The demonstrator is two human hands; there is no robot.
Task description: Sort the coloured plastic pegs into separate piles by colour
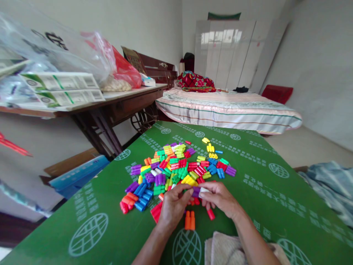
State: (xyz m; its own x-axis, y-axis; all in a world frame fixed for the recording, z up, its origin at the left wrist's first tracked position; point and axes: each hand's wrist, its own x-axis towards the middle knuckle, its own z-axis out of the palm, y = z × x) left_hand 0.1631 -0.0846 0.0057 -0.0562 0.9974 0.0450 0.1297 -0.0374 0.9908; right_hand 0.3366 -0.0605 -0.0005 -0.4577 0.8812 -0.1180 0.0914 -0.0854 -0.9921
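Observation:
My left hand (pixel 175 205) is closed on a purple plastic tube piece (pixel 196 191), pinched between thumb and forefinger. Against its right end, my right hand (pixel 219 197) pinches a small white piece (pixel 203 190), which looks like another tube but is partly covered by fingers. The two pieces meet between my hands, though I cannot tell how far they are joined. Below lies an orange pair of tubes (pixel 190 221), with a red tube (pixel 211 214) under my right fingers. Red tubes (pixel 156 211) lie beside my left hand. Beyond, a heap of colourful tubes (pixel 175 165) spreads out, many joined in small rows.
The green printed board (pixel 261 206) forms the work surface. A folded beige cloth (pixel 223 248) lies at its near edge under my right forearm. To the left stands a sewing-machine table (pixel 121 99) with plastic bags and boxes. A bed (pixel 226 106) is behind.

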